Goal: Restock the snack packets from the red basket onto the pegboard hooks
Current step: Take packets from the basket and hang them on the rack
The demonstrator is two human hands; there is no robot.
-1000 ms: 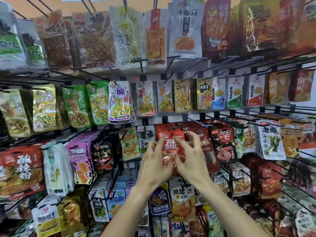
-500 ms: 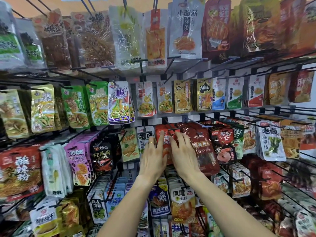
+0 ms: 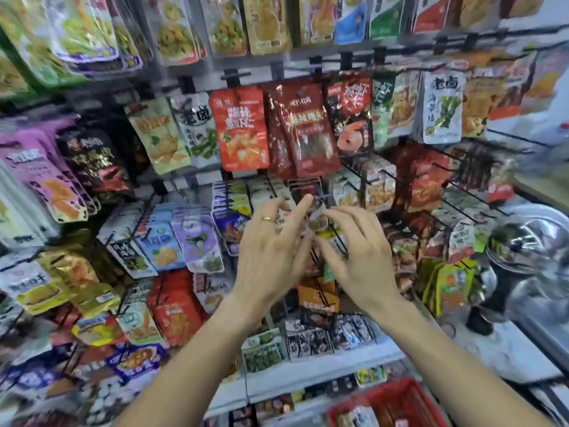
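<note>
A red-orange snack packet (image 3: 238, 131) hangs on a pegboard hook in the middle row, beside darker red packets (image 3: 303, 127). Both hands are below it, in front of a lower row of small packets. My left hand (image 3: 271, 257), with a gold ring, has its fingers spread and relaxed and holds nothing. My right hand (image 3: 360, 257) is next to it, fingers also spread and empty. The fingertips nearly meet near a hook end, and the blur hides any contact. The red basket (image 3: 348, 405) shows at the bottom right with packets inside.
Black wire hooks (image 3: 446, 204) jut out toward me on the right. Shiny metal lids (image 3: 529, 241) sit on a counter at the far right. A white shelf edge (image 3: 308, 374) runs below the hands. Packed rows of packets fill the left side.
Both hands have let go of the red-orange packet, which now hangs on its hook, and dropped to the row below. The view has tilted down, bringing the red basket into sight.
</note>
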